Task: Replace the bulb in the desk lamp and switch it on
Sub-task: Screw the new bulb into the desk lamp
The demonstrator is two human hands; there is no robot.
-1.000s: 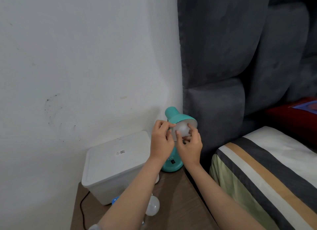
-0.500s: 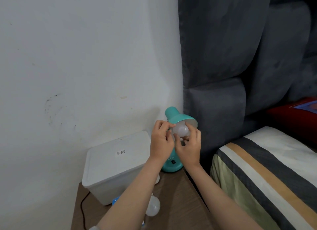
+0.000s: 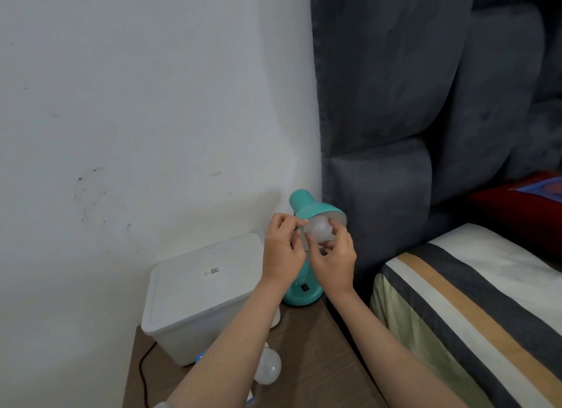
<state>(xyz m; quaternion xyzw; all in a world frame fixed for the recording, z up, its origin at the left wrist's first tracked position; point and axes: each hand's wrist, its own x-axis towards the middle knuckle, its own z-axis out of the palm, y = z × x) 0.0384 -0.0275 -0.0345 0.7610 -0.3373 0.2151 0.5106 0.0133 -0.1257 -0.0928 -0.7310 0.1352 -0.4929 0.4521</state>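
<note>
A teal desk lamp (image 3: pixel 307 205) stands at the back of the wooden bedside table (image 3: pixel 313 365), its shade tilted toward me. A white bulb (image 3: pixel 318 228) sits in the mouth of the shade. My right hand (image 3: pixel 333 258) grips the bulb with thumb and fingers curled round it. My left hand (image 3: pixel 283 249) pinches the left rim of the shade. The lamp is unlit. Its round base (image 3: pixel 301 292) with a dark switch shows between my wrists. A second white bulb (image 3: pixel 267 369) lies on the table, partly behind my left forearm.
A white lidded plastic box (image 3: pixel 200 292) fills the table's left side. A black cord (image 3: pixel 143 374) runs down beside it. A grey padded headboard (image 3: pixel 395 134) rises right behind the lamp. A striped bed (image 3: pixel 474 301) borders the table on the right.
My right hand's fingers have shifted round the bulb, from under it to higher on its right side. The left hand stays on the shade's rim.
</note>
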